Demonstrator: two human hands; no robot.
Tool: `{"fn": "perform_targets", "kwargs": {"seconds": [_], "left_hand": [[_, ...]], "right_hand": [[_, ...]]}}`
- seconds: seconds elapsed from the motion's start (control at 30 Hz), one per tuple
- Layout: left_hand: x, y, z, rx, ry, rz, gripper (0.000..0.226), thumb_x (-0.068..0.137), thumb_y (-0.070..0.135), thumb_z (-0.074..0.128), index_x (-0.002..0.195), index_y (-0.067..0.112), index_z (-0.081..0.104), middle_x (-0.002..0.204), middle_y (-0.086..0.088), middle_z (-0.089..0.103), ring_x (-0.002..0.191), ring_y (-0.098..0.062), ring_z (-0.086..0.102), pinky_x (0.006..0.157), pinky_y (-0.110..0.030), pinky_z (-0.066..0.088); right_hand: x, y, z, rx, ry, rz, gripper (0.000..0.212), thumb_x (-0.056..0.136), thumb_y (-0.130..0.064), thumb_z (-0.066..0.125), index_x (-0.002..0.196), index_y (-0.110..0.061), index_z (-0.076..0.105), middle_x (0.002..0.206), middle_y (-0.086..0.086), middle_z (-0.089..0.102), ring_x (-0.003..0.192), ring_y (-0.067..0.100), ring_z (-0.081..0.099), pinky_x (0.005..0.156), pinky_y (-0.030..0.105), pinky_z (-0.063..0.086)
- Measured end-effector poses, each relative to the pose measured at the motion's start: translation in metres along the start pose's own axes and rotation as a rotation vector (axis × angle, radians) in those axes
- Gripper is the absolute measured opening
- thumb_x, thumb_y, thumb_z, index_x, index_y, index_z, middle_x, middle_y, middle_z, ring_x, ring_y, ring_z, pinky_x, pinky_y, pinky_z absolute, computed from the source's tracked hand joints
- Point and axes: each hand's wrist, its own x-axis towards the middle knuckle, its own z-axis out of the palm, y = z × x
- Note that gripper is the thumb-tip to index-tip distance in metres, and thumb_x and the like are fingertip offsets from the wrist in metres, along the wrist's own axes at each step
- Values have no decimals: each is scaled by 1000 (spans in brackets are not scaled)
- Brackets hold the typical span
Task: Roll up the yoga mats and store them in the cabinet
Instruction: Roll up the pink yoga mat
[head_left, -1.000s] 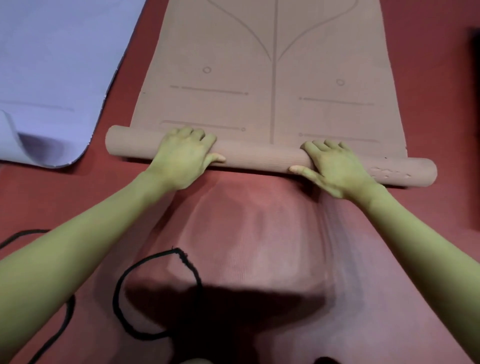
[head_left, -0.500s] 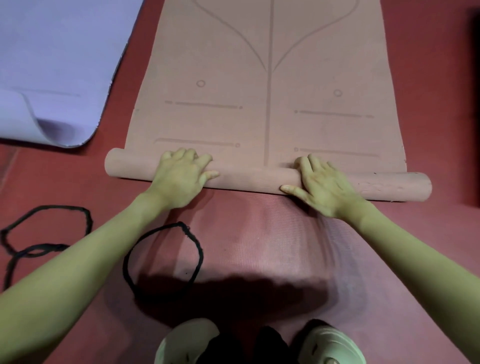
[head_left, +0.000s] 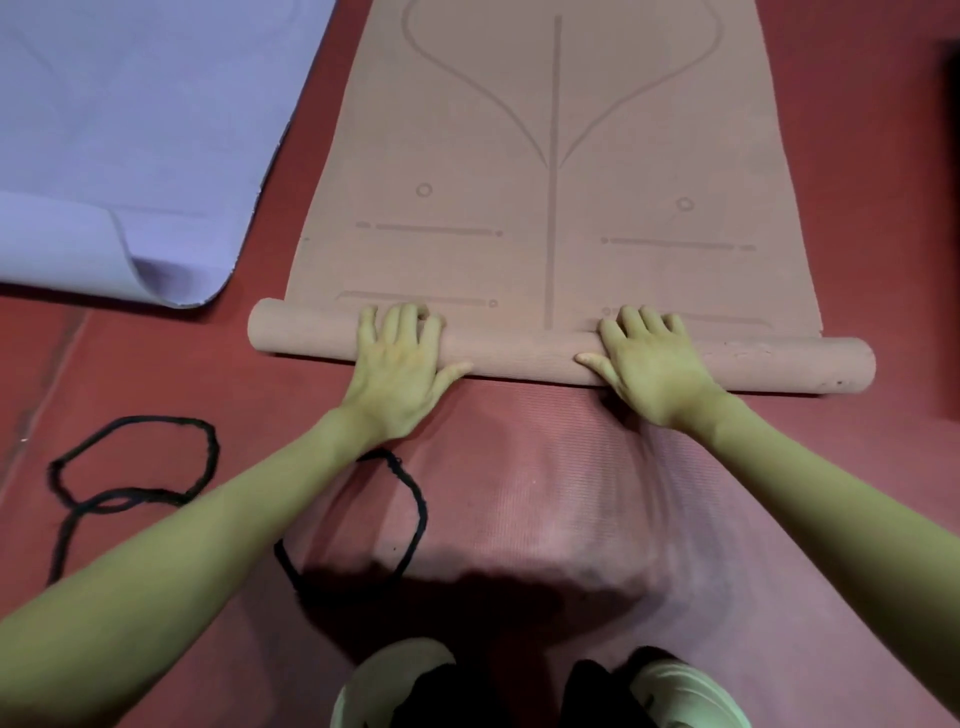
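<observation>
Tan yoga mat (head_left: 550, 156) on the red floor (head_left: 156, 374) is barely rolled; left hand (head_left: 397, 364) and right hand (head_left: 649, 364) press flat, ungripping. Purple mat (head_left: 130, 130) lies unrolled; no cabinet shows.

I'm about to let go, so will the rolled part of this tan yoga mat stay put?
The tan yoga mat's rolled part is round, so it may unroll once the left hand and right hand lift. It bends easily, so it would probably sag if lifted.
</observation>
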Motion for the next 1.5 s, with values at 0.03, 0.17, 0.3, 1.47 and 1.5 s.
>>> {"fn": "perform_targets", "kwargs": {"seconds": [0.03, 0.17, 0.3, 1.47, 1.5], "left_hand": [[0, 0, 2, 26, 4, 8, 64, 92, 57, 30, 115, 3, 56, 110, -18, 53, 101, -35, 49, 99, -57, 32], [19, -1, -8, 96, -94, 11, 66, 92, 59, 24, 109, 5, 58, 104, -16, 54, 95, -34, 53, 88, -50, 39], [47, -7, -17, 51, -242, 13, 56, 96, 58, 26, 120, 12, 47, 122, -13, 47, 115, -31, 44, 94, -47, 34], [63, -11, -10, -16, -57, 118, 70, 94, 57, 26, 140, 6, 41, 131, -19, 44, 121, -36, 42, 107, -54, 27], [62, -10, -8, 9, -59, 120, 76, 91, 60, 22, 140, 4, 41, 130, -20, 45, 120, -36, 43, 107, -56, 27]], "right_hand": [[4, 2, -2, 32, -45, -23, 62, 94, -54, 25, 91, -3, 60, 88, 20, 60, 79, 37, 58, 68, 43, 45], [15, 6, -6, 139, -137, 28, 69, 92, -61, 16, 108, -6, 54, 103, 17, 60, 97, 36, 57, 81, 44, 39], [10, -15, -2, 78, 42, 210, 53, 94, -48, 29, 92, -2, 56, 86, 21, 55, 77, 36, 54, 67, 43, 42], [56, 17, -3, 133, -24, 44, 73, 88, -64, 15, 116, -9, 55, 101, 19, 60, 95, 37, 57, 85, 44, 37], [60, 19, -6, 133, -50, 33, 76, 86, -64, 12, 115, -10, 55, 102, 18, 60, 96, 37, 57, 85, 44, 36]]}}
